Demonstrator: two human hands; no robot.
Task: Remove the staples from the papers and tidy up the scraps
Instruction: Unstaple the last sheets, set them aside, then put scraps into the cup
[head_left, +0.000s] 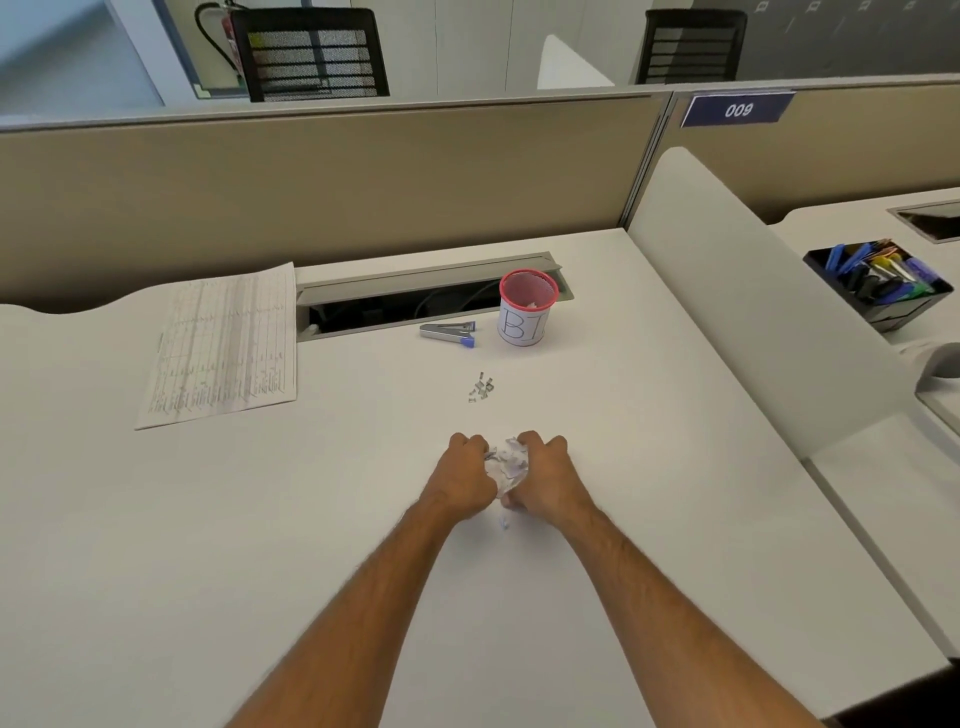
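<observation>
A crumpled wad of paper scraps (508, 465) sits between my two hands at the middle of the white desk (208, 519). My left hand (467, 475) grips its left side with curled fingers, and my right hand (543, 475) grips its right side. One small scrap (504, 522) lies on the desk just below the hands. Beyond them is a little heap of removed staples (481, 388). Farther back lie a silver and blue staple remover (449, 331) and a red mesh cup (527, 306) with a white label reading "BI". A stack of printed papers (223, 348) lies at the far left.
An open cable tray (405, 304) runs along the desk's back edge under a beige partition (311, 176). A white divider (737, 291) bounds the desk on the right. Past it stands a black tray of pens (880, 283).
</observation>
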